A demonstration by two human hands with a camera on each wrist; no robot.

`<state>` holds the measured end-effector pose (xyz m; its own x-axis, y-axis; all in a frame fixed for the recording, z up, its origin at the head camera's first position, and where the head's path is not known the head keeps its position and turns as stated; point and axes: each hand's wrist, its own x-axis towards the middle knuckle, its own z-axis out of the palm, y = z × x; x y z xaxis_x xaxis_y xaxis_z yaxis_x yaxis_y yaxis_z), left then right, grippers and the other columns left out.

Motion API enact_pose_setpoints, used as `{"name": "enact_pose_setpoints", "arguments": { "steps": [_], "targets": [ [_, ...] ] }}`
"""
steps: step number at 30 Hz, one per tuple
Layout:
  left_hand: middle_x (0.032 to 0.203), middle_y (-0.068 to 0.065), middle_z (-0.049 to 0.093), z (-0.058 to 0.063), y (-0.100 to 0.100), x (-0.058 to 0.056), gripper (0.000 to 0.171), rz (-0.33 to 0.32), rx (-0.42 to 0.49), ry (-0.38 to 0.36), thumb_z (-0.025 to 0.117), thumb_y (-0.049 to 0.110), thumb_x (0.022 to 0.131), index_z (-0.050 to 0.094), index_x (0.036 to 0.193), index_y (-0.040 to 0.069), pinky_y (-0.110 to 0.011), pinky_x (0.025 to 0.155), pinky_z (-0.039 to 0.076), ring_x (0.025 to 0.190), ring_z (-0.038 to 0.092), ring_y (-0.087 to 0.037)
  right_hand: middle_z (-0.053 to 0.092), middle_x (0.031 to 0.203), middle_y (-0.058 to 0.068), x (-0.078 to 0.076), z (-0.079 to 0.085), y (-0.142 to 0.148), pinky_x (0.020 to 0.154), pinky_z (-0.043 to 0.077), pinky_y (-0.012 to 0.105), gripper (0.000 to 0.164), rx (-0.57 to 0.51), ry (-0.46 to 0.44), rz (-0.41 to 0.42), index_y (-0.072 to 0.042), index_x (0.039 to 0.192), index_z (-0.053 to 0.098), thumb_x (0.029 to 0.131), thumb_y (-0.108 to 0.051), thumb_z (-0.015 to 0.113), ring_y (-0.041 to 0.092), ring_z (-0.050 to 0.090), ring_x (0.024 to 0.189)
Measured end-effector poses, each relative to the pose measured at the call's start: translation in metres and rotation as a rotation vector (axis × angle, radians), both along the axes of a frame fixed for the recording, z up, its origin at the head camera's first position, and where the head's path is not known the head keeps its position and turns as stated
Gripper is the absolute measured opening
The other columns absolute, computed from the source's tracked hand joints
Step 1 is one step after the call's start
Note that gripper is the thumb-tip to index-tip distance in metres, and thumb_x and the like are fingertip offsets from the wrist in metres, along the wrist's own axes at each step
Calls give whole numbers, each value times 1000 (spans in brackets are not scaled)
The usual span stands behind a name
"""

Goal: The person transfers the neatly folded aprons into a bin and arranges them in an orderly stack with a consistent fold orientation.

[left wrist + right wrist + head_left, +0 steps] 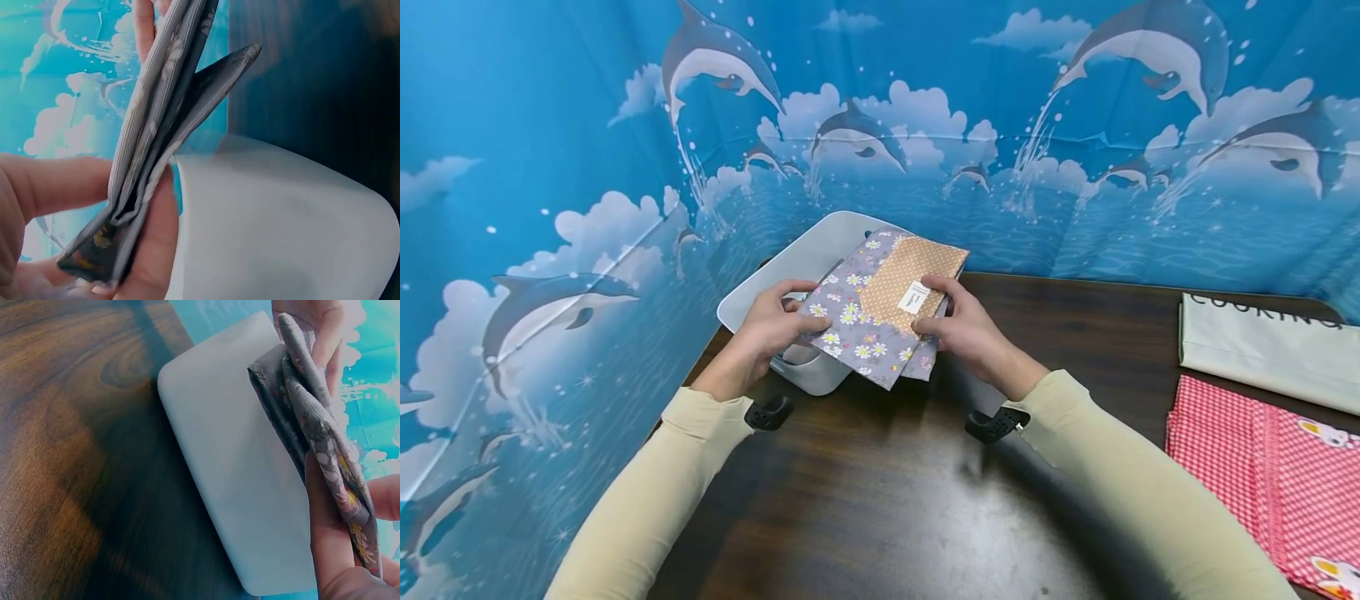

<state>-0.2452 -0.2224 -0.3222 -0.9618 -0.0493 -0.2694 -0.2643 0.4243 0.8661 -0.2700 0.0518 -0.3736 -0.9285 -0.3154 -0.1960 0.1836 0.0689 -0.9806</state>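
Pale sleeves (651,483) cross the surface (865,475); the left hand (772,322) and right hand (966,327) pinch opposite sides of a folded cloth (857,312) over the bin (805,260) at the surface's far left corner, probably to keep its layers together.

The person wears a long-sleeved top in a pale, creamy yellow, its plain left sleeve (640,508) and matching right sleeve (1142,475) smooth along the forearm, with soft shading and a few shallow creases gathering toward the wrist. The left cuff (703,410) and the right cuff (1054,393) are the same yellow, slightly wrinkled and close-fitting, each ending at the wrist. Beside the cuffs sit a black left wristband (768,413) and a black right wristband (991,425), both compact, dark and rounded at the outer end, the right one showing a small whitish patch next to the fabric.
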Motion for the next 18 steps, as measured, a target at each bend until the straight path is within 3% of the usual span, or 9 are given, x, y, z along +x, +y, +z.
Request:
{"name": "enact_pose_setpoints", "arguments": {
  "steps": [8, 11, 18],
  "targets": [
    [94, 5, 65, -2, -3, -5, 59, 156, 92, 74, 77, 6, 95, 57, 151, 7, -21, 66, 55, 74, 64, -7, 56, 115, 16, 2, -1, -1, 74, 65, 30, 66, -73, 9, 2, -8, 156, 47, 96, 6, 69, 17, 73, 91],
    [99, 2, 64, -4, -3, -5, 57, 197, 99, 84, 77, 8, 95, 58, 149, 6, -20, 67, 56, 74, 64, -7, 58, 111, 14, 3, -1, -2, 73, 65, 30, 65, -91, 8, 2, -7, 154, 49, 94, 8, 69, 15, 73, 88],
    [122, -7, 58, -2, -1, 9, 68, 130, 188, 58, 75, 6, 97, 48, 159, 11, -25, 77, 63, 82, 70, -9, 59, 112, 14, 5, -1, -4, 72, 64, 29, 67, -76, 11, -14, -7, 154, 49, 93, 11, 69, 16, 72, 88]
  ]
}}
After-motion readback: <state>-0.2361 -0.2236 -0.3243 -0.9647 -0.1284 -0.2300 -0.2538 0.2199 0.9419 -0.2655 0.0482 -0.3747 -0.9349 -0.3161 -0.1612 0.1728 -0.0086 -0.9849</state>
